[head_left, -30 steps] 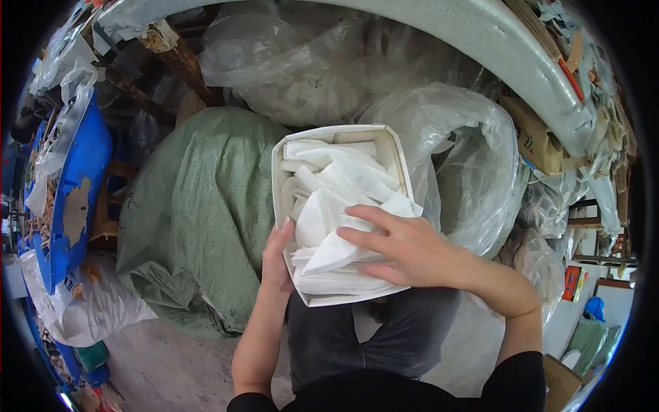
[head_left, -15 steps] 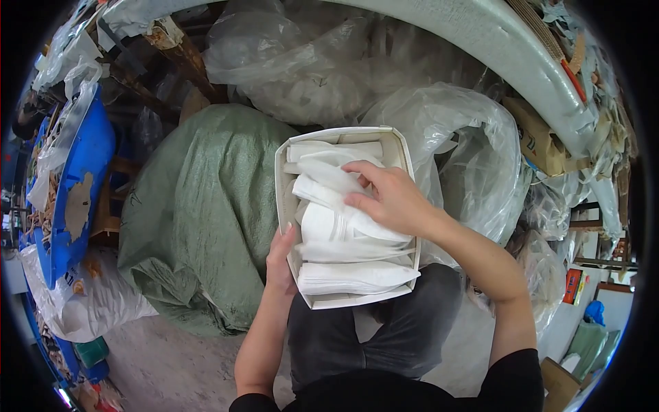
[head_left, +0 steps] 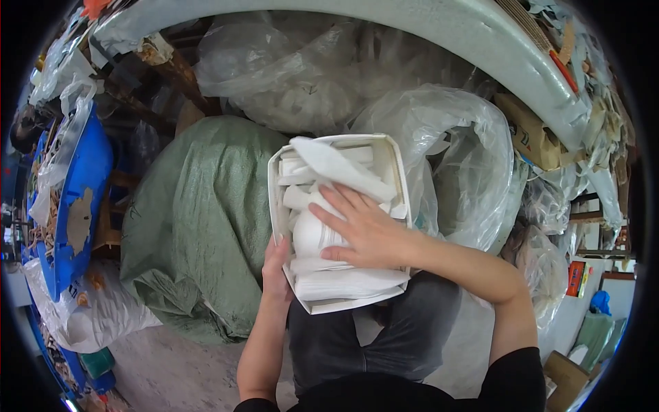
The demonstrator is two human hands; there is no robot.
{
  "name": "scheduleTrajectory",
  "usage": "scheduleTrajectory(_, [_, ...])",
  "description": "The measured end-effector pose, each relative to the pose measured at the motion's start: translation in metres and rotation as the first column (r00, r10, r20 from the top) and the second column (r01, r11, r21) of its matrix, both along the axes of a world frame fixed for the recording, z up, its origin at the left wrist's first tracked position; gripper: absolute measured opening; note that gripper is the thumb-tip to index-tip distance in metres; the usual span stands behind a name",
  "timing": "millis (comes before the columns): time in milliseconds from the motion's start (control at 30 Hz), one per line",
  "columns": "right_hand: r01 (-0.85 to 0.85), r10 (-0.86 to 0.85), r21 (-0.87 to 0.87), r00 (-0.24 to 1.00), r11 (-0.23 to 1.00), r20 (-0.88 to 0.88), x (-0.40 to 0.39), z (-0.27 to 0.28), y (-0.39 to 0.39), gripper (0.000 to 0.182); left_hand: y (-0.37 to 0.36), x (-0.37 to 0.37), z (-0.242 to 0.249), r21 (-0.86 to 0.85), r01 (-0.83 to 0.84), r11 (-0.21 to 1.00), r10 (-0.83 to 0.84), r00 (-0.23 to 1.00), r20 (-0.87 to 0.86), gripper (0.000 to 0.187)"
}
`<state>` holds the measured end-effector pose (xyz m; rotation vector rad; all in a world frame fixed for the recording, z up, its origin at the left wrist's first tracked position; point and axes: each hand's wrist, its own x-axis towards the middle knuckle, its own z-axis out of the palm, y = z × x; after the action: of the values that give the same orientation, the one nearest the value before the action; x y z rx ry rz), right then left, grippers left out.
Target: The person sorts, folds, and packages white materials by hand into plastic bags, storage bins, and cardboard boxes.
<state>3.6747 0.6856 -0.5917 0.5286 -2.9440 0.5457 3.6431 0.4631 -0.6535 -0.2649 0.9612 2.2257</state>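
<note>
Grey concrete floor [head_left: 178, 364] shows beside the person's legs [head_left: 405, 336]; above them, a white open-topped box [head_left: 390, 152] holds folded white fabric-like sheets [head_left: 350, 283]. The left hand [head_left: 276, 268] grips its left wall, most fingers hidden. The right hand [head_left: 360, 232] lies on the sheets, fingers spread; half a second ago it pinched one. Farther off, dark print on a crumpled brown paper bag [head_left: 532, 134] is unreadable.

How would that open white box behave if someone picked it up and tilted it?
The white box is probably fairly stiff, as its walls stand up and keep their corners. It may be light for its size, since those walls look thin. Tilted, it could spill the white pieces, which lie loosely heaped under an open top.
</note>
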Motion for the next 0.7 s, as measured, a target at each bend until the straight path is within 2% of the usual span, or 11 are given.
scheduleTrajectory(67, [-0.038, 0.038, 0.002, 0.999, 0.999, 0.000, -0.001, -0.008, -0.004, 0.068, -0.005, 0.001, 0.000, -0.048, -0.012, 0.999, 0.010, 0.999, -0.053, 0.057])
scheduleTrajectory(167, [-0.073, 0.070, -0.137, 0.997, 0.988, -0.032, 0.004, 0.009, -0.006, 0.066, -0.009, 0.002, -0.003, -0.166, -0.060, 0.984, 0.048, 0.996, -0.075, 0.056])
scheduleTrajectory(233, [-0.045, 0.082, -0.329, 0.991, 0.943, 0.101, 0.005, 0.027, -0.004, 0.066, -0.039, -0.004, 0.002, -0.304, -0.168, 0.938, 0.138, 0.984, -0.117, 0.056])
scheduleTrajectory(333, [-0.085, 0.047, -0.340, 0.992, 0.937, -0.117, -0.033, 0.048, -0.026, 0.068, -0.086, -0.028, 0.036, -0.344, -0.263, 0.901, 0.248, 0.965, -0.090, 0.055])
scheduleTrajectory(400, [-0.167, 0.103, -0.304, 0.971, 0.938, -0.215, -0.089, 0.054, -0.055, 0.071, -0.099, -0.055, 0.058, -0.332, -0.248, 0.910, 0.256, 0.966, -0.020, 0.054])
scheduleTrajectory(467, [-0.125, 0.140, -0.199, 0.988, 0.972, 0.064, -0.132, 0.030, -0.099, 0.078, -0.119, -0.080, 0.052, -0.346, -0.253, 0.903, 0.252, 0.966, -0.050, 0.055])
scheduleTrajectory(500, [-0.165, 0.183, -0.110, 0.966, 0.980, 0.181, -0.147, 0.017, -0.120, 0.082, -0.134, -0.095, 0.042, -0.362, -0.255, 0.897, 0.245, 0.967, -0.074, 0.056])
scheduleTrajectory(567, [-0.164, 0.156, -0.001, 0.935, 0.986, 0.318, -0.165, -0.016, -0.154, 0.085, -0.161, -0.115, 0.027, -0.398, -0.262, 0.879, 0.235, 0.965, -0.117, 0.059])
scheduleTrajectory(700, [-0.130, 0.118, 0.034, 0.963, 0.991, 0.243, -0.174, -0.027, -0.174, 0.086, -0.173, -0.129, 0.012, -0.283, -0.246, 0.927, 0.218, 0.968, -0.128, 0.056])
